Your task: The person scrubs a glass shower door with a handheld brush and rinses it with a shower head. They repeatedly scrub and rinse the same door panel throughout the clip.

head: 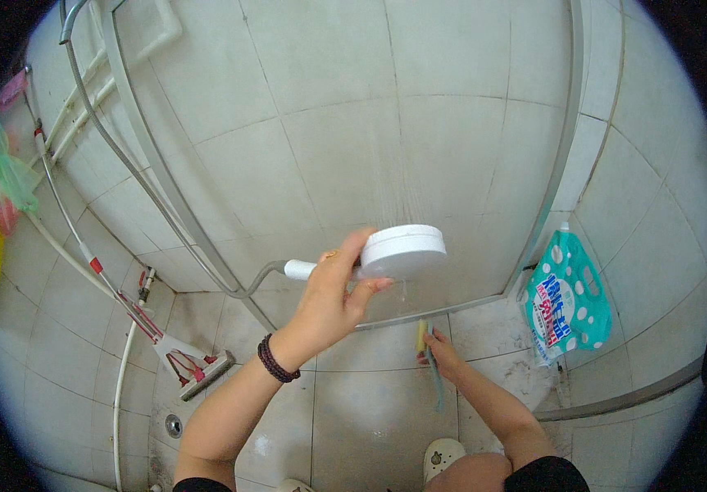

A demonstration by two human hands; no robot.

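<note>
Gripped in my left hand (322, 295) is a white handheld shower head (404, 249). Fine jets of water leave it towards a framed panel (341, 166), through which tiles show. A flexible metal hose (144, 178) runs from its handle up to the upper left. Lower down, my right hand (443, 355) holds a yellow sponge (421, 336) together with a light blue-green strip (435, 384), perhaps a cloth or squeegee part. Both are near the bottom rail of the metal frame (476, 304). My right fingers are partly hidden.
A teal detergent pouch (568, 301) stands at the right wall. On the left, a sponge mop (206, 375) leans near a floor drain (173, 425), white pipes (121, 393) and hanging plastic bags (6, 172). My light clog (443, 458) is on the tiled floor.
</note>
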